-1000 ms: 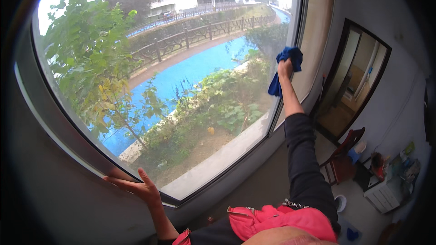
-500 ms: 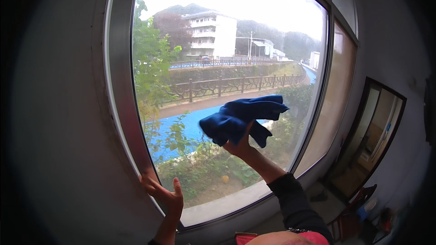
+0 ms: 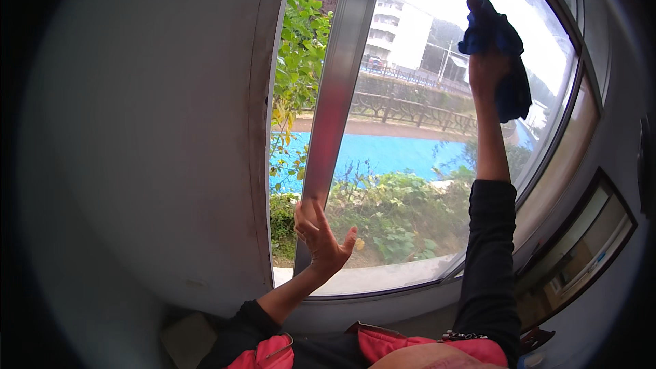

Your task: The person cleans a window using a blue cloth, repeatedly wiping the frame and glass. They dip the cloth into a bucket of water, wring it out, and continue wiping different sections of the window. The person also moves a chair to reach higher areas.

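A large sliding window pane [image 3: 396, 225] stands in front of me, with a broad metal upright frame [image 3: 333, 106] along its left side. My left hand [image 3: 324, 240] rests against the lower part of that upright, fingers spread and thumb pointing up over the glass. High at the right of the pane, my arm is stretched up and my right hand [image 3: 486, 75] is closed round a bunched dark blue cloth [image 3: 502, 37]. The cloth lies at the glass, and one end of it hangs down beside my wrist.
Left of the upright is an open gap showing green leaves [image 3: 304, 48]. A pale wall [image 3: 171, 130] fills the left side. At the right are another window panel [image 3: 557, 164] and a dark-framed doorway or opening [image 3: 588, 239]. Outside stand a fence and a white building [image 3: 403, 27].
The upright now stands away from the wall, with a gap beside it, my left hand still on it. My right hand has lifted the cloth from mid-pane to the upper right.
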`<state>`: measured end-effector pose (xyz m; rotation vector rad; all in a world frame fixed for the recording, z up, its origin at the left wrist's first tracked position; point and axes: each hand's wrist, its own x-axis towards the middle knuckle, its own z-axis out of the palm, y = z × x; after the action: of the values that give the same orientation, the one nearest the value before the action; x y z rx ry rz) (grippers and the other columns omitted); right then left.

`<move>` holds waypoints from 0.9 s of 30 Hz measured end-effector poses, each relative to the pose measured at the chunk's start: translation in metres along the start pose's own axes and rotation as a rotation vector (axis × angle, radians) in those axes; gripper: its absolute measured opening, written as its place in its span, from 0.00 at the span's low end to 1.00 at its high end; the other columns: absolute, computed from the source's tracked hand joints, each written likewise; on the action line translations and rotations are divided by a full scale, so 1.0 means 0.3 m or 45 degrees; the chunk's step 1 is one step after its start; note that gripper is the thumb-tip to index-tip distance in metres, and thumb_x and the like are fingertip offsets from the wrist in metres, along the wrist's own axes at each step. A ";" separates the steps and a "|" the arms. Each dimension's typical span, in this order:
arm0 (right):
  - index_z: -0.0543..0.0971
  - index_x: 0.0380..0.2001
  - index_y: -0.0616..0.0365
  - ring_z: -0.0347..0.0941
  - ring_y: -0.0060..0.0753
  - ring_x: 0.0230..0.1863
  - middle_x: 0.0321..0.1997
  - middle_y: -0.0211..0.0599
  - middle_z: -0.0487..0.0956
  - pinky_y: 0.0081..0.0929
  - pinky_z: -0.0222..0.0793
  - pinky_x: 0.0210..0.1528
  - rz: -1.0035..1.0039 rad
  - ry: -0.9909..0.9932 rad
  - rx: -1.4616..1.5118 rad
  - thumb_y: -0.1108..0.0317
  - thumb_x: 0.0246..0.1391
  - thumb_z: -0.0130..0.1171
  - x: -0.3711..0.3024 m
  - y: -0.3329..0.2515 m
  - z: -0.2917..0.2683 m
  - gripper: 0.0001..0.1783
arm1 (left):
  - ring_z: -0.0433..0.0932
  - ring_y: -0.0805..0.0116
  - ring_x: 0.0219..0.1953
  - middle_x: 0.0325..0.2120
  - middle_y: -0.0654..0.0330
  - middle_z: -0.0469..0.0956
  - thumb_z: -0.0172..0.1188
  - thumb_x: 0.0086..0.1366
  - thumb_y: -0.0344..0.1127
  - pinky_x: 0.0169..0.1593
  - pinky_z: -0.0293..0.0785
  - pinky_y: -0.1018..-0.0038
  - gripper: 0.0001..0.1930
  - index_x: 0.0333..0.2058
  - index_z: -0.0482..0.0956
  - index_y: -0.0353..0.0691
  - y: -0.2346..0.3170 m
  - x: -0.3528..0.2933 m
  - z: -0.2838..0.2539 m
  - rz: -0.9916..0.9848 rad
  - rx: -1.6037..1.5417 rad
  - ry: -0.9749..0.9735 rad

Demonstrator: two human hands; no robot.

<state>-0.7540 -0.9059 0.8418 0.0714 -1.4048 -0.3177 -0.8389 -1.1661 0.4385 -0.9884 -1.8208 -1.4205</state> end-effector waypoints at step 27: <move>0.81 0.41 0.52 0.74 0.49 0.41 0.38 0.40 0.80 0.47 0.70 0.43 0.773 -1.539 0.360 0.65 0.51 0.57 -1.283 -0.828 -0.338 0.13 | 0.42 0.31 0.68 0.66 0.34 0.41 0.70 0.48 0.39 0.67 0.44 0.47 0.20 0.40 0.75 0.44 -0.042 0.009 -0.019 0.156 -0.473 -0.280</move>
<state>-0.7492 -1.0572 0.3977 -0.3740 -2.5572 0.4448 -0.8508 -1.1730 0.4356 -1.4676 -1.6403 -1.6620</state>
